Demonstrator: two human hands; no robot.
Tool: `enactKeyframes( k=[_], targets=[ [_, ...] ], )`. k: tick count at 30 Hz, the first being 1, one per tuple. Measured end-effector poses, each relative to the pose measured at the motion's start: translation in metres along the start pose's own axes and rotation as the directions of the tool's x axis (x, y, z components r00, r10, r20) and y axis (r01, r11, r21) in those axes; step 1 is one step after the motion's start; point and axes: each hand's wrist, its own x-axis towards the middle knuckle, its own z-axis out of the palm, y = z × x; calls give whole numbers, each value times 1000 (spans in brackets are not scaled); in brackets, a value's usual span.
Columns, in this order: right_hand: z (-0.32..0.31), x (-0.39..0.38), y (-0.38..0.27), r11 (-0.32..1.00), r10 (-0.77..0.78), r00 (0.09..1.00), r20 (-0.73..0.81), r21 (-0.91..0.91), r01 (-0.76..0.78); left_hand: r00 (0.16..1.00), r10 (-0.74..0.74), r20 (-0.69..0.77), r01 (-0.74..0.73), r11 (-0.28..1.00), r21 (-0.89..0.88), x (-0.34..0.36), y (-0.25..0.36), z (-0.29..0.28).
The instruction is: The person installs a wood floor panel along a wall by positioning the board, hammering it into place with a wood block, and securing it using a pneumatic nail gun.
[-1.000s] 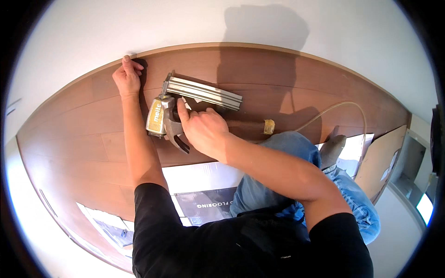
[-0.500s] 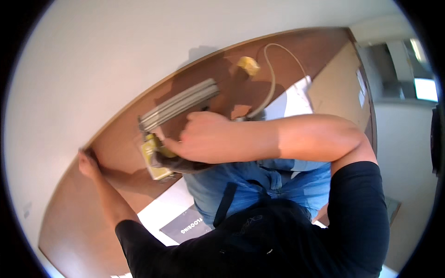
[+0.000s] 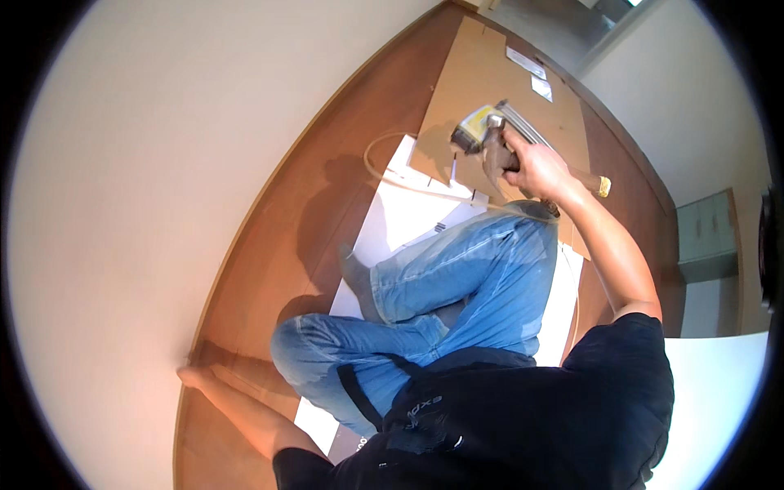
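Note:
My right hand (image 3: 539, 170) is wrapped round the handle of a nail gun (image 3: 474, 129), raised above the cardboard on my right. The tool has a yellow and dark head, a long grey magazine and a yellow-tipped end. A pale air hose (image 3: 370, 162) loops over the floor and runs back under my right hand. Far to the left, my left hand (image 3: 193, 376) rests at the foot of the white wall, touching the thin wooden trim strip (image 3: 214, 306). Its fingers are too small and blurred to make out.
A big brown cardboard sheet (image 3: 465, 77) covers the floor ahead, with white papers (image 3: 525, 64) on it. White sheets (image 3: 400, 216) lie under my bent legs. Brown flooring (image 3: 269, 269) runs along the white wall (image 3: 122, 204). An open pale cabinet (image 3: 706, 233) stands at the right.
My view has turned to the right. My right hand has lifted the nail gun from near the wall and swung it out to the right. My left hand stays by the wall's foot.

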Motion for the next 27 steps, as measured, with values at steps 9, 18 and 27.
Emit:
enactKeyframes(
  k=[9,18,27],
  targets=[
    [114,50,251,596,451,882,-136,781,-184,723,-135,677,-283,836,469,-112,-8,-243],
    [209,1,351,673,679,717,161,254,-695,908,-348,231,74,678,732,-235,69,-328],
    [300,-12,423,674,671,692,265,171,-719,582,-196,789,-736,284,614,-327,177,90]
  ],
)
